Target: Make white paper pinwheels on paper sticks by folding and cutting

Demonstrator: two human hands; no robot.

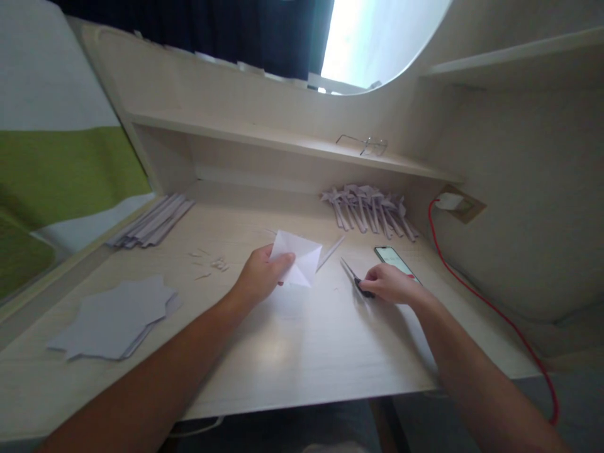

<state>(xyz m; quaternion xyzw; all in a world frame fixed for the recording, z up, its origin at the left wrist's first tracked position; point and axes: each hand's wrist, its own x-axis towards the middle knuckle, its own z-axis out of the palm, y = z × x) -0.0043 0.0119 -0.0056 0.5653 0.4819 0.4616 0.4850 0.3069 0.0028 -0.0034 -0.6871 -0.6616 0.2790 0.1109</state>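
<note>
My left hand (265, 272) pinches a white square of paper (302, 258) by its left side, thumb on top. Diagonal creases cross the sheet, which is held above the desk. Scissors (355, 280) with dark handles are gripped in my right hand (387, 283), their blades pointing away and to the left. A thin white paper stick (331, 253) lies just behind the square. The scissors are apart from the paper, and the fingers in their handles are partly hidden.
Paper pinwheels (370, 207) on sticks lie at the back right, near a phone (394, 259). Rolled paper sticks (153, 220) and stacked paper sheets (113, 318) are on the left. Small scraps (219, 264) lie mid-desk. Glasses (372, 146) rest on the shelf; a red cable (486, 301) hangs at right.
</note>
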